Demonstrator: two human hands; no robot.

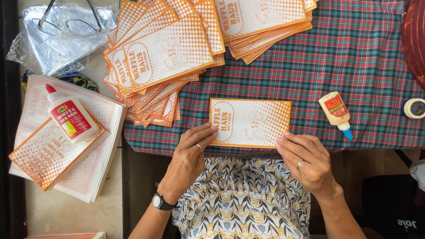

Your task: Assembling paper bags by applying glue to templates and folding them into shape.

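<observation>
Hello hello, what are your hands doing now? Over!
Left hand, right hand: fingertips pressing orange-and-white paper bag on plaid cloth. Small glue bottle lying beside it, apart.

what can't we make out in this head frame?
- Near edge of the orange-and-white card: the left hand and right hand cover its corners.
- Lower cards in the fanned stack: hidden by the cards on top.
- Red round object: cut off by the right edge.
- Roll: cut off at the right edge.

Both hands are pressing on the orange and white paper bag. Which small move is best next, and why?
Probably the right hand reaches for the small glue bottle beside it: the paper bag lies flat under both hands, left hand pinning its near corner.
</observation>
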